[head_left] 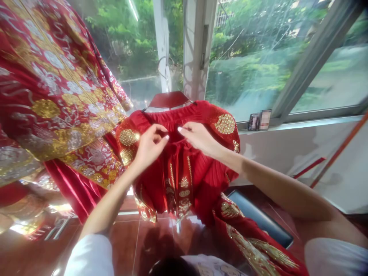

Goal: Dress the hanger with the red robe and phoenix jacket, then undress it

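Observation:
A red pleated skirt (198, 172) with gold embroidered medallions hangs from a red hanger (168, 100) in front of the window. My left hand (149, 147) pinches the skirt's waistband just left of its middle, fingers closed on the cloth. My right hand (198, 137) pinches the same waistband from the right, fingertips nearly meeting the left ones. Whether a tie or clasp lies between the fingertips I cannot make out. The skirt's hem trails down to the right over a dark seat.
A large red and gold embroidered robe (54, 96) hangs at the left, close beside the skirt. Behind is a window frame (198, 46) with a sill (301, 122) holding a small card. A dark cushioned bench (261, 218) and glossy red floor tiles (135, 245) lie below.

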{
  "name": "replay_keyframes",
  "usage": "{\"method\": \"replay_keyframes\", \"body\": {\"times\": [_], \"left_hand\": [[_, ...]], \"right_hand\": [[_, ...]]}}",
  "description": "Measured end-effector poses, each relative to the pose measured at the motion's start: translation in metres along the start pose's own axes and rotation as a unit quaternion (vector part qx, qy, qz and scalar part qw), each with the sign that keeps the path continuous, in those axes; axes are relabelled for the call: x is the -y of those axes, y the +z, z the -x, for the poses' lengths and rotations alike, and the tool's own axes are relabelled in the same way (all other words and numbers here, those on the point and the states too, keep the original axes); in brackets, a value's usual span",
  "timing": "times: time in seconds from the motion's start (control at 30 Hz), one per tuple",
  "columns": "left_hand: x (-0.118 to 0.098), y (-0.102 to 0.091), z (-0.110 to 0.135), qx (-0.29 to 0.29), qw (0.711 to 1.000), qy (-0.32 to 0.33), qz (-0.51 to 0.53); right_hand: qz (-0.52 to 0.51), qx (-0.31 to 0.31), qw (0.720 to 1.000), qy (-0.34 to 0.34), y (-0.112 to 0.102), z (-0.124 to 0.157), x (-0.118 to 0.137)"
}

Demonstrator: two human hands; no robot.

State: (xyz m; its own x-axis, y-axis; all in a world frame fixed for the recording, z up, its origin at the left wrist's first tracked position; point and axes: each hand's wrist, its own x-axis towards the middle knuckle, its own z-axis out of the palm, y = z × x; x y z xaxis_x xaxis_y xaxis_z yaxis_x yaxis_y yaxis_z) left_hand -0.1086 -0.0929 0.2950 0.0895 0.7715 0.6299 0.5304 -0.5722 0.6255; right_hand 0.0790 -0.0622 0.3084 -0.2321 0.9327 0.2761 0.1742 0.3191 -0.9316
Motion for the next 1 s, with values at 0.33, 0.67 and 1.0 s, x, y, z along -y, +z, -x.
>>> {"method": "replay_keyframes", "body": {"times": [0.33, 0.67, 1.0], "left_hand": [[-0.013, -0.083, -0.026, 0.083, 0.996, 0.026, -0.020], [0.002, -0.038, -0.019, -0.136, 0.925, 0.105, -0.340], [0.001, 0.019, -0.043, -0.073, 0.993, 0.064, 0.062]], "right_hand": [[0.221, -0.020, 0.969, -0.110, -0.087, -0.019, -0.005], [0.177, 0.327, 0.907, -0.199, -0.051, -0.028, 0.013], [0.264, -0.005, 0.891, -0.368, -0.009, -0.044, -0.014]]}}
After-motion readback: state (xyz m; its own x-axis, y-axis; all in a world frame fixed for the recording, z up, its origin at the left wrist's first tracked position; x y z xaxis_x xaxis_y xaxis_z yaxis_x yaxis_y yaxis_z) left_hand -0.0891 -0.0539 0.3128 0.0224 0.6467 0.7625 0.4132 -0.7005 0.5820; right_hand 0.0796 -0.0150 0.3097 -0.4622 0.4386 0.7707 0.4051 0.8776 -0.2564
